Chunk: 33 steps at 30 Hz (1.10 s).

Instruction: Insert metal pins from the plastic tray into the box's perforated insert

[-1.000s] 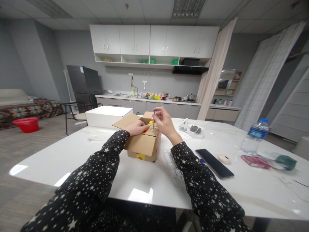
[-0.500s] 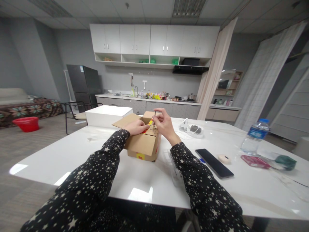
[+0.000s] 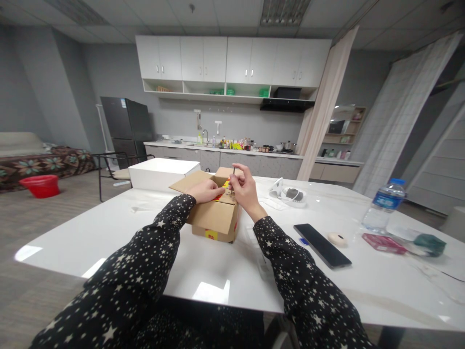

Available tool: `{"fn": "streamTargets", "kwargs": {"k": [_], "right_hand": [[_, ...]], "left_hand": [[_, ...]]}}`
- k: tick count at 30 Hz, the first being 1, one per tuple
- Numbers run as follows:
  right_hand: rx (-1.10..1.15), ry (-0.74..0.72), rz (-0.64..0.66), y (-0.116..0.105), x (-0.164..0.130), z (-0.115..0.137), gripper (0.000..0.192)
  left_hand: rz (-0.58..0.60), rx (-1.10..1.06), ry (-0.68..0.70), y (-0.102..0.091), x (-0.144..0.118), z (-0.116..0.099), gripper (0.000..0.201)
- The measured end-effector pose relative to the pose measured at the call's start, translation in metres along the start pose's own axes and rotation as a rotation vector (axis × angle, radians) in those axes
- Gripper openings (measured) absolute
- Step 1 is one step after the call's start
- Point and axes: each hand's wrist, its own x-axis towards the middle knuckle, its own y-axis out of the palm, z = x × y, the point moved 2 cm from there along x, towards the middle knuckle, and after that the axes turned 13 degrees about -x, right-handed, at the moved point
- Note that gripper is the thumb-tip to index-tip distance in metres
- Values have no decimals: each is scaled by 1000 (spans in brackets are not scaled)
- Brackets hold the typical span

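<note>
At the white table [image 3: 119, 232] a person in star-print sleeves works over an open cardboard box [image 3: 217, 216] that sits near the middle of the tabletop, flaps folded outward. The right hand [image 3: 245, 190] hovers above the box's far right corner, thumb and fingers pinched narrowly around a thin dark pin-like tool [image 3: 233, 175] held upright, its lower end down at the perforated card inside the box. The left hand [image 3: 205, 190] lies on the box's opening, fingers curled over the red and yellow contents; whether it grips anything there I cannot tell.

Behind the box stands a flat white box [image 3: 162, 173], just beyond its left flap. To the right, well apart from the hands, a black phone [image 3: 322, 238] lies flat, with a small round pale object [image 3: 337, 238] just beside it, then a red packet [image 3: 384, 243] and a water bottle [image 3: 383, 205] standing upright. A white headset-like device [image 3: 290, 194] rests further back on the table
</note>
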Motion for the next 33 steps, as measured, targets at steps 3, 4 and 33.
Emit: {"fn": "streamTargets", "kwargs": {"k": [3, 4, 33], "right_hand": [[41, 43, -12, 0, 0, -3, 36], [46, 53, -14, 0, 0, -4, 37], [39, -16, 17, 1, -3, 0, 36]], "left_hand": [[3, -3, -3, 0, 0, 0, 56], [2, -6, -1, 0, 0, 1, 56], [21, 2, 11, 1, 0, 2, 58]]}}
